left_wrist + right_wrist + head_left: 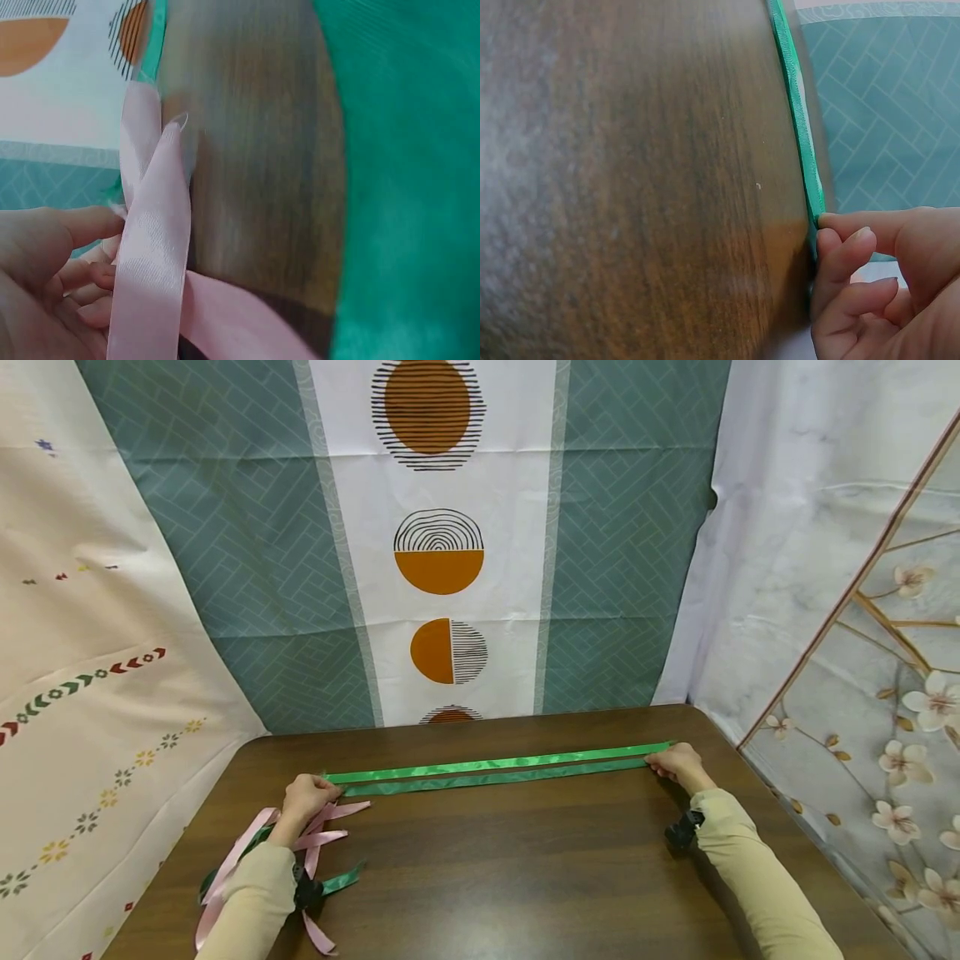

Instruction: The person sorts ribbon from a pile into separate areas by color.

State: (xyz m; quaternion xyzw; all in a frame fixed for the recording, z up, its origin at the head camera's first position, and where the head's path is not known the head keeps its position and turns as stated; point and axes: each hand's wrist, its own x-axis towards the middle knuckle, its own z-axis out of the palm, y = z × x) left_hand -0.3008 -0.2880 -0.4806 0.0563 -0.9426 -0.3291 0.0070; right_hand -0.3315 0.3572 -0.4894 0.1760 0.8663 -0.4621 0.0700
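Two satin ribbons stretch side by side across the table, a bright green ribbon [487, 766] farther off and a darker green ribbon [495, 778] just nearer. At the left end, my left hand [309, 795] pinches the darker ribbon between thumb and fingers. My right hand [677, 765] pinches its other end, with thumb and forefinger meeting on the green strip [802, 142] in the right wrist view. The ribbon runs straight between the hands. Pink ribbon [150, 247] passes in front of the left fingers in the left wrist view, hiding part of their grip.
Under and around the left forearm lies a loose heap of pink ribbons [232, 860] and green ribbon, with a short green end [343, 878] poking out. The brown wooden table [510, 868] backs onto a patterned curtain [630, 568]. Printed cloths hang at both sides.
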